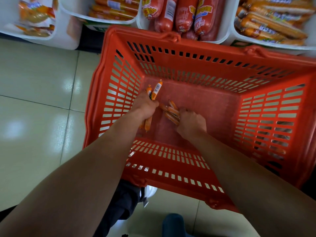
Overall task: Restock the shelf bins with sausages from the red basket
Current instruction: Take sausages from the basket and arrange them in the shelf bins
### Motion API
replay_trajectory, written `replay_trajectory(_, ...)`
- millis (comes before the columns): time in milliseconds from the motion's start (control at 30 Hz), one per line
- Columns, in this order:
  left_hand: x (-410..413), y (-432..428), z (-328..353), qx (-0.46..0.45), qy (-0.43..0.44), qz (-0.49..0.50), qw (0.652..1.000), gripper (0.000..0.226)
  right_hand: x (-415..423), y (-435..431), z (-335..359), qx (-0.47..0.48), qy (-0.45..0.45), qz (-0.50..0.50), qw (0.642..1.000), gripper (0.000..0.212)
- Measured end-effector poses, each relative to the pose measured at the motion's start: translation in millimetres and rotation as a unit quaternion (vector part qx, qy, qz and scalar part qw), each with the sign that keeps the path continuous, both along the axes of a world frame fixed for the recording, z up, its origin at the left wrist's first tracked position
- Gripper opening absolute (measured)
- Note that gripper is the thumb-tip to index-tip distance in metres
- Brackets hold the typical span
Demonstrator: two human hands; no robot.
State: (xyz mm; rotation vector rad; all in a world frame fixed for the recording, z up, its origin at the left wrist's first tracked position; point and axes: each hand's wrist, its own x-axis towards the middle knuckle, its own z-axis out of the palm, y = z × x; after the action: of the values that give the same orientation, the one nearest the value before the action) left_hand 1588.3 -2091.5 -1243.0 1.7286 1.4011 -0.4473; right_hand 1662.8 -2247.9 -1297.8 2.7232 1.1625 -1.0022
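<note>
Red plastic basket [266, 115], slotted walls, set on the tiled floor [34, 117]. Inside, at 9 o'clock of its bottom: bundle of thin orange sausages [156, 89], gripped in the left hand [145, 106]. At centre: small pile of like sausages [171, 112], clasped by the curled right hand [191, 122]. At 12 o'clock, beyond the rim: white shelf bins [65, 31], stocked with thick red sausages [181, 16].

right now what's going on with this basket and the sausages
A person reaches both hands into the red basket. The left hand grips a bundle of thin orange sausages; the right hand grips the loose sausages lying on the basket's bottom. The white shelf bins ahead already hold sausages.
</note>
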Motion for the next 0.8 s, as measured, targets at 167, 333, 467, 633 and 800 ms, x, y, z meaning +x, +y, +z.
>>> replay_trajectory(167, -5, -3, 11, 0.002, 0.006, -0.022, 1.000, 0.031, 14, -9, 8, -0.039, 0.085, -0.045, 0.995, 0.048)
replay_trajectory(333, -3, -6, 47, 0.010, 0.025, -0.111, 0.993, 0.025, 40, -20, 49, -0.051, 0.150, -0.005, 0.987, 0.044)
replay_trajectory(467, 2, -11, 96, 0.016, 0.018, -0.194, 0.981, 0.036, 66, -32, 104, -0.031, 0.119, 0.052, 0.991, 0.051)
replay_trajectory(633, 11, -15, 176, 0.053, 0.009, -0.295, 0.954, 0.038, 107, -47, 197, -0.030, 0.049, 0.130, 0.990, 0.048)
replay_trajectory(800, 29, -6, 252, 0.125, 0.008, -0.373, 0.919, 0.047, 159, -54, 291, -0.014, -0.056, 0.183, 0.981, 0.057)
